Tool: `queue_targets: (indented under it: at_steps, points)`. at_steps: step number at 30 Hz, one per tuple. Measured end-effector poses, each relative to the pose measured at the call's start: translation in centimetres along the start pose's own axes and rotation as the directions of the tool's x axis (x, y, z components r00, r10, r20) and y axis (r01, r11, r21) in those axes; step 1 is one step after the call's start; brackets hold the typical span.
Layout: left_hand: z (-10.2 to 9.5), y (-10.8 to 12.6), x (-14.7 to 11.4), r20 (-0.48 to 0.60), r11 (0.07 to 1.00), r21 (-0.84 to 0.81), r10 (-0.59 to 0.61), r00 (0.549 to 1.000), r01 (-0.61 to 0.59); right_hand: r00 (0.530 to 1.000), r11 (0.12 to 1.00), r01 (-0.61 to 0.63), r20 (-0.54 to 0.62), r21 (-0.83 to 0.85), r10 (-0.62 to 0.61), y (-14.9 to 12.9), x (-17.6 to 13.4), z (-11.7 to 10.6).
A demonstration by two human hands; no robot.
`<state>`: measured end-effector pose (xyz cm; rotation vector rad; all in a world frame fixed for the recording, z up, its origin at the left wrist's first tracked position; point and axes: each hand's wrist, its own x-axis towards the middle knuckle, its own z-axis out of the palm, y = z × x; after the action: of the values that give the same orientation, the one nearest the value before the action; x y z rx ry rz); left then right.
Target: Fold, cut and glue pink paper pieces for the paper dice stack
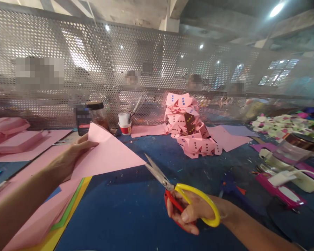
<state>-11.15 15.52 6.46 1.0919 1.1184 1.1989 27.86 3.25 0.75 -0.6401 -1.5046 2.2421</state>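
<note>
My left hand [80,148] grips a sheet of pink paper [108,153] by its left side, thumb on top, and holds it raised over the table. One corner of the sheet points right, toward the scissors [157,172]. These have a yellow and a red handle, and my right hand [185,211] is closed round them, with fingers through the red loop. Their blades are parted a little, with the tips close to the paper's corner; whether they touch it I cannot tell. Under my left arm lies a stack of pink, green and yellow paper [68,205].
A pile of folded pink pieces with dots [188,129] stands mid-table. Behind are a paper cup [125,123], a lidded jar [99,115] and a perforated metal screen [146,62]. At right are a clear jar [290,150], a magenta tool [279,191] and pale paper scraps [279,127].
</note>
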Motion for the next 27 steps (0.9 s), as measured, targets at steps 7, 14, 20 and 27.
queue_targets:
  at_steps: [7, 14, 20, 27]
  points:
    - [-0.1, -0.1, 0.0, 0.041, 0.998, 0.001, 0.055, 0.998, -0.055, 0.998, 0.997, 0.01, -0.056, -0.077, -0.014, 0.2, -0.4, 0.0]
    - [0.4, 0.3, -0.1, 0.015, 0.995, 0.028, 0.098, 0.995, -0.098, 0.994, 0.99, 0.01, -0.105, -0.143, -0.025, 0.3, -0.4, -0.1]
    - [0.0, -0.2, 0.3, 0.019, 0.993, 0.033, 0.114, 0.993, -0.115, 0.992, 0.979, -0.025, -0.127, -0.203, -0.001, -0.2, -0.6, 0.0]
    - [-0.1, -0.5, 0.4, 0.027, 0.993, 0.039, 0.111, 0.993, -0.112, 0.985, 0.973, -0.084, -0.164, -0.213, 0.049, -1.1, -0.7, 0.6]
